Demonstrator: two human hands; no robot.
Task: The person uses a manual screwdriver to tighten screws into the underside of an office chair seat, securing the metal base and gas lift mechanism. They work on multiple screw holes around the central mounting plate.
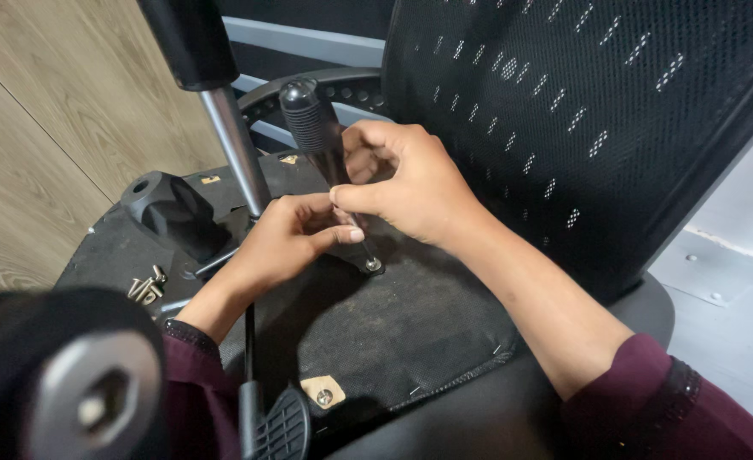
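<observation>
— What have your hands got?

— My right hand (415,183) is clenched around a black-handled screwdriver (321,145), its tip on the screw (373,264) just below my fingertips. My left hand (287,238) pinches the shaft beside it.

— And nearby?

— Loose screws (146,288) lie well to the left of my left fingers, on the upturned chair seat (410,332).

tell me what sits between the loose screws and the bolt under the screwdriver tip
In the head view, the left hand lies between the loose screws and the bolt, over the black seat underside.
</observation>
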